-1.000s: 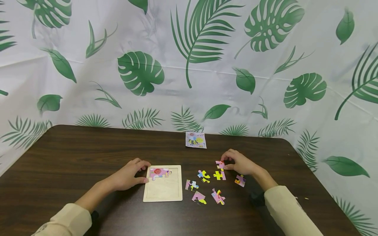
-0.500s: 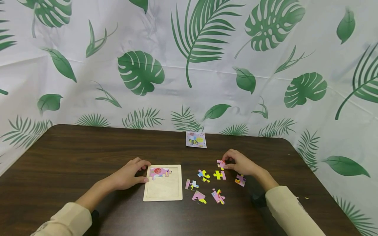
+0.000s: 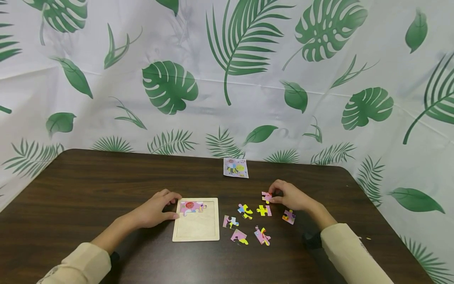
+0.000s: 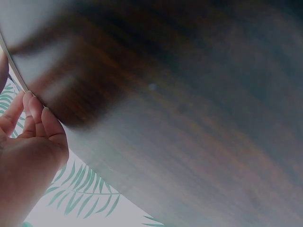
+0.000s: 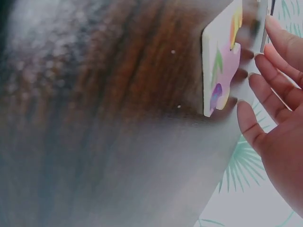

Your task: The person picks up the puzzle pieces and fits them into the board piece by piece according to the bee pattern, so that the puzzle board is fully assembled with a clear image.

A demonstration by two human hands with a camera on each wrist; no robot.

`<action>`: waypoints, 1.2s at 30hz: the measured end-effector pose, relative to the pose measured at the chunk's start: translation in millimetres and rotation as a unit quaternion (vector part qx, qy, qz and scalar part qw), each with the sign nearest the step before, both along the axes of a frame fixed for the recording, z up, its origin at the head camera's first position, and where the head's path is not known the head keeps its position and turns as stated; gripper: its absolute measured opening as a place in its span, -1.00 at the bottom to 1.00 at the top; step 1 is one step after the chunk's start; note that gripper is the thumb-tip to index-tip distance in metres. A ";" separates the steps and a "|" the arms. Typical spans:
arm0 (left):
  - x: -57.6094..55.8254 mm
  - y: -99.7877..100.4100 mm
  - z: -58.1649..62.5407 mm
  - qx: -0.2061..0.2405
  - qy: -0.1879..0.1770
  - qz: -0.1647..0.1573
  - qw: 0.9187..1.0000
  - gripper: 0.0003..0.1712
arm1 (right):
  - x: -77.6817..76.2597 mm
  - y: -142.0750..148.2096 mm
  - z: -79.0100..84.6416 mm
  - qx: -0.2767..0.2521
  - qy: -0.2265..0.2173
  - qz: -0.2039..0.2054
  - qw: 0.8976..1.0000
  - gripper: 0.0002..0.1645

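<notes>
My left hand point(image 3: 157, 211) grips the left edge of a square wooden puzzle tray point(image 3: 196, 232), thumb low and fingers at its upper-left corner. Joined pink pieces point(image 3: 193, 207) with a red round shape lie in the tray's upper left. To the right, my right hand point(image 3: 289, 196) pinches a pink and yellow puzzle piece point(image 3: 266, 197) between thumb and forefinger, low at the table. Directly below that piece lies a yellow and pink one point(image 3: 263, 210). In the right wrist view, another pink piece point(image 5: 225, 66) lies beside the right hand's fingers point(image 5: 270, 92).
Several loose pieces, among them a pink and yellow one point(image 3: 239, 236) and a blue and yellow one point(image 3: 245, 211), lie between tray and right hand. A printed bee picture card point(image 3: 235, 168) sits near the back edge of the dark wooden table point(image 3: 117, 177). Behind hangs a leaf-patterned cloth point(image 3: 255, 114).
My right hand has shifted slightly to the right with the pink and yellow piece, away from the yellow piece below it. The left hand stays on the tray.
</notes>
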State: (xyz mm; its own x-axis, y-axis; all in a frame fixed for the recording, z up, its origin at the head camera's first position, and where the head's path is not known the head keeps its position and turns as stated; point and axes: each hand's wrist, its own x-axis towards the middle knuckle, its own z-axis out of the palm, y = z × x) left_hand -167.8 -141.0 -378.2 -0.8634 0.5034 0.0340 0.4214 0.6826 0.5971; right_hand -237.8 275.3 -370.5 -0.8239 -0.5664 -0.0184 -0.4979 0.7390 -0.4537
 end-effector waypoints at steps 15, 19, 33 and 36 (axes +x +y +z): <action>-2.0 -0.7 -2.7 -0.001 0.002 0.002 1.000 -0.52 | 2.3 -16.8 11.7 -0.017 0.002 -0.013 1.000 -0.81; -1.9 -0.8 -2.5 0.000 0.004 0.001 1.000 -0.52 | 2.7 -29.1 16.6 -0.021 0.007 -0.004 1.000 -0.80; -2.8 -1.3 -4.5 -0.002 0.002 0.001 1.000 -0.52 | 7.5 -76.4 21.5 -0.039 0.016 0.077 0.996 -0.78; -2.5 -1.2 -3.7 -0.002 0.003 0.001 1.000 -0.51 | 9.9 -87.5 22.3 -0.037 0.012 0.091 0.995 -0.78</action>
